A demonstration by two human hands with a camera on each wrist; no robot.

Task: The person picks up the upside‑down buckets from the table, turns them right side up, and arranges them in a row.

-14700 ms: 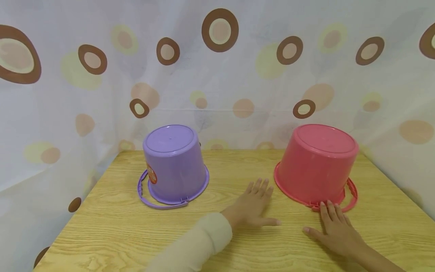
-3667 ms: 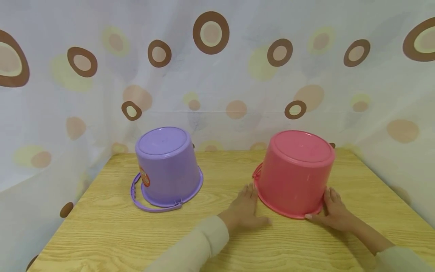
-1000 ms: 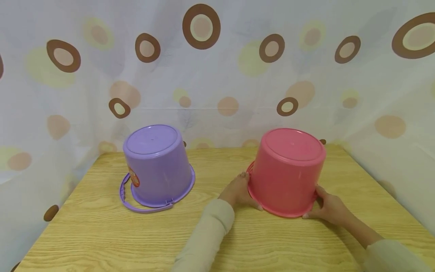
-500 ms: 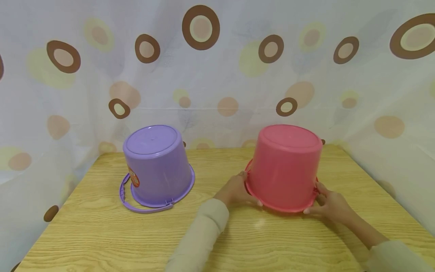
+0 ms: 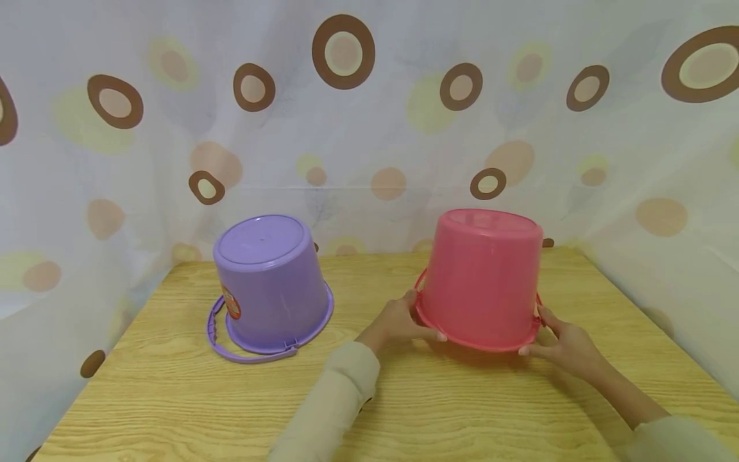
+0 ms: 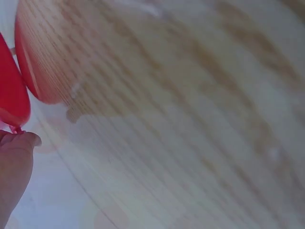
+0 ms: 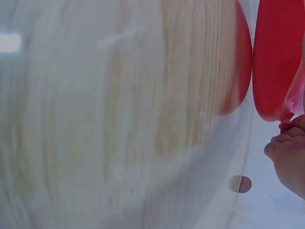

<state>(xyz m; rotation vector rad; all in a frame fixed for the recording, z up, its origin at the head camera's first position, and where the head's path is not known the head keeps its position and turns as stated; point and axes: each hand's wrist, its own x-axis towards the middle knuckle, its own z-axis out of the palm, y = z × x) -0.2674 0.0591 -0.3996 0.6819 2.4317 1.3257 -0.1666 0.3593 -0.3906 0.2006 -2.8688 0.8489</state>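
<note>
A red plastic bucket [image 5: 485,289] is upside down on the right of the head view, its base tipped away from me and its near rim raised off the table. My left hand [image 5: 398,321] grips the rim at the left, the thumb along the near edge. On the opposite side my right hand [image 5: 568,350] holds the rim beside the handle joint. Both wrist views show the bucket's red rim [image 6: 12,90] at one edge, with part of the hand below it. Most of the bucket's handle [image 5: 421,280] is hidden behind it.
A purple bucket [image 5: 271,282] stands upside down at the left, its handle [image 5: 248,359] lying on the table at its near left side. The wood-grain table [image 5: 190,410] reaches back to a white curtain [image 5: 346,147] with printed circles, which also hangs along both sides.
The red bucket's handle has gone from the near right to behind it. Both hands, earlier flat beside it, now grip its rim. Its near edge has risen and its base tilts back.
</note>
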